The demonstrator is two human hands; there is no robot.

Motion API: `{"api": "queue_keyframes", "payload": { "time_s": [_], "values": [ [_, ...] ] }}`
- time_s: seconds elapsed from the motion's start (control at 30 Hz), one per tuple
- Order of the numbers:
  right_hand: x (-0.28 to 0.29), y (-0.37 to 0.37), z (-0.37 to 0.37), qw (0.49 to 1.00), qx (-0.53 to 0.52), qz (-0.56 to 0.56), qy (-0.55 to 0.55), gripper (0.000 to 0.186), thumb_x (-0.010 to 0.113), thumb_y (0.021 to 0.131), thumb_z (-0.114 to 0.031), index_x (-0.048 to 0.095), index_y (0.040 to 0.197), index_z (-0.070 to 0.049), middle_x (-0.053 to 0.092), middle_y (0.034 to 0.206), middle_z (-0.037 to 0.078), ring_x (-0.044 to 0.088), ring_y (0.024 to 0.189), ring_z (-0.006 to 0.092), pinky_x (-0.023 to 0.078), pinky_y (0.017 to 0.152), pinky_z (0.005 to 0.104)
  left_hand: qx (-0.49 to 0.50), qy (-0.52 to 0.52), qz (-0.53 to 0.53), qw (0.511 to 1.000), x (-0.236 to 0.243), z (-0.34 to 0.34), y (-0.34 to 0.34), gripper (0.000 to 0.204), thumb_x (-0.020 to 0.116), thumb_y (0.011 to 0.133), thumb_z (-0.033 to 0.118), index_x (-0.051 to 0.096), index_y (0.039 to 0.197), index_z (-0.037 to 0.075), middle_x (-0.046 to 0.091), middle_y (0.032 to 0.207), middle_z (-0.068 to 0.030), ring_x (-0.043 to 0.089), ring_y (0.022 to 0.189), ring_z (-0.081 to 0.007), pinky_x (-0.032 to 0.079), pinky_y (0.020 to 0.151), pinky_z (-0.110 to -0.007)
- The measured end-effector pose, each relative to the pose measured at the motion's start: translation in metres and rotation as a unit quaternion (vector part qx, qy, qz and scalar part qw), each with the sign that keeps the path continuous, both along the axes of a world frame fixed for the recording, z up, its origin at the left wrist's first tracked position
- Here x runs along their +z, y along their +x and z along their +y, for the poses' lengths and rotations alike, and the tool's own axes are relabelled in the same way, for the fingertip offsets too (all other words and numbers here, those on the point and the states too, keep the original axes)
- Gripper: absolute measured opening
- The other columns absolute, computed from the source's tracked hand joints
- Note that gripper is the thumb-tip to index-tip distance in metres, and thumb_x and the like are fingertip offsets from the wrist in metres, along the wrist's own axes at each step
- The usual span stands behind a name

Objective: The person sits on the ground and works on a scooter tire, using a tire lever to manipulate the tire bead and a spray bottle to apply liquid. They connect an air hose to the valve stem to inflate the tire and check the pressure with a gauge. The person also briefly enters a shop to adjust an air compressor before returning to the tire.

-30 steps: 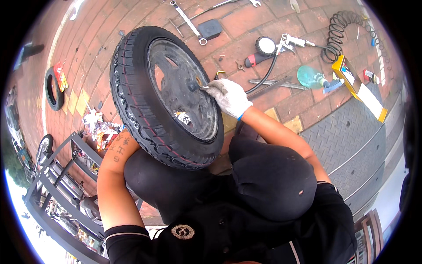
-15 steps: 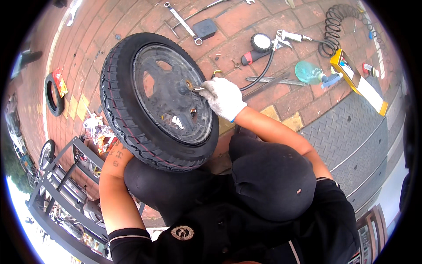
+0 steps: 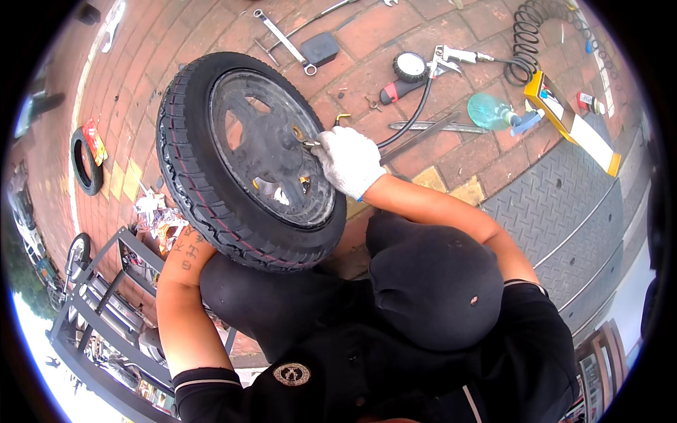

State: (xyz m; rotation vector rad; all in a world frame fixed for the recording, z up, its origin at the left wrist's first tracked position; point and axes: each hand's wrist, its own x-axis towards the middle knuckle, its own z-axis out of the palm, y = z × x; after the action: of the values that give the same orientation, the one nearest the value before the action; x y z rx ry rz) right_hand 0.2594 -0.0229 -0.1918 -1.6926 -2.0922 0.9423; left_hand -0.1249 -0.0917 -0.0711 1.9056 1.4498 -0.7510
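Note:
A motor-scooter wheel with a black tyre [image 3: 194, 166] and a dark spoked rim [image 3: 268, 134] stands tilted in front of my knees. My right hand [image 3: 349, 161], in a white knit glove, is closed beside the hub, pinching a small metal piece [image 3: 310, 144] at the hub hole. What that piece is, I cannot make out. My left forearm [image 3: 185, 261] goes behind the wheel's lower left side, and the tyre hides the hand's fingers. Something white and yellow [image 3: 281, 197] shows through a gap between the spokes; I cannot tell whether it is a glove.
A ring spanner [image 3: 285, 42] and a black block [image 3: 319, 49] lie beyond the wheel. To the right are a tyre inflator gauge [image 3: 410, 67], tyre levers [image 3: 437, 127], a green spray bottle [image 3: 490, 111] and a yellow box [image 3: 557, 106]. Another tyre [image 3: 86, 161] and a metal rack [image 3: 106, 310] are at left.
The view has shifted slightly, and the wheel sits a little further left in it. My right hand stays at the hub, pinching the small metal piece.

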Motion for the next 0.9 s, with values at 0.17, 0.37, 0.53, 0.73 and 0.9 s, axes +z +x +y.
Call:
{"api": "queue_keyframes", "payload": {
  "time_s": [0.17, 0.37, 0.53, 0.73, 0.9],
  "values": [
    [0.006, -0.001, 0.006, 0.997, 0.02, 0.001, -0.07, 0.021, 0.068, 0.095, -0.03, 0.071, 0.095, -0.01, 0.069, 0.091, 0.015, 0.069, 0.091, 0.0374, 0.055, 0.076, 0.0506, -0.003, -0.002, 0.003, 1.0, 0.0, -0.004, -0.004, 0.033, 0.066, 0.09, 0.015, 0.072, 0.119, 0.001, 0.073, 0.124, -0.014, 0.069, 0.116, -0.0313, 0.05, 0.104, -0.042],
    [0.005, 0.004, 0.006, 0.994, 0.036, 0.013, -0.102, 0.026, 0.065, 0.098, -0.034, 0.073, 0.1, -0.009, 0.069, 0.092, 0.015, 0.069, 0.092, 0.0387, 0.055, 0.079, 0.0509, -0.009, 0.002, -0.001, 1.0, -0.006, -0.006, -0.004, 0.032, 0.065, 0.091, 0.015, 0.073, 0.118, 0.001, 0.073, 0.124, -0.0144, 0.069, 0.116, -0.0314, 0.051, 0.104, -0.042],
    [0.0, 0.014, 0.015, 0.991, 0.084, 0.061, -0.088, 0.036, 0.067, 0.097, -0.042, 0.072, 0.107, -0.008, 0.068, 0.103, 0.015, 0.067, 0.1, 0.0364, 0.054, 0.088, 0.0487, -0.012, 0.009, 0.011, 1.0, -0.006, -0.015, -0.013, 0.031, 0.065, 0.091, 0.016, 0.073, 0.117, 0.001, 0.073, 0.124, -0.0147, 0.068, 0.116, -0.0316, 0.051, 0.104, -0.042],
    [0.005, 0.12, 0.088, 0.986, 0.106, 0.039, 0.12, 0.044, 0.076, 0.091, -0.038, 0.068, 0.121, -0.008, 0.066, 0.114, 0.016, 0.064, 0.108, 0.0368, 0.052, 0.094, 0.0455, -0.013, 0.012, 0.017, 1.0, -0.012, -0.027, -0.023, 0.03, 0.064, 0.092, 0.016, 0.073, 0.117, 0.001, 0.073, 0.124, -0.015, 0.068, 0.116, -0.0317, 0.051, 0.103, -0.042],
    [0.013, 0.217, 0.19, 0.905, 0.093, -0.408, -0.073, 0.056, 0.079, 0.084, -0.039, 0.063, 0.129, -0.008, 0.065, 0.13, 0.019, 0.064, 0.122, 0.0372, 0.054, 0.102, 0.0489, -0.01, 0.01, 0.019, 1.0, -0.011, -0.031, -0.023, 0.03, 0.063, 0.092, 0.016, 0.073, 0.116, 0.001, 0.073, 0.124, -0.0153, 0.068, 0.117, -0.0318, 0.051, 0.103, -0.042]
  ]
}}
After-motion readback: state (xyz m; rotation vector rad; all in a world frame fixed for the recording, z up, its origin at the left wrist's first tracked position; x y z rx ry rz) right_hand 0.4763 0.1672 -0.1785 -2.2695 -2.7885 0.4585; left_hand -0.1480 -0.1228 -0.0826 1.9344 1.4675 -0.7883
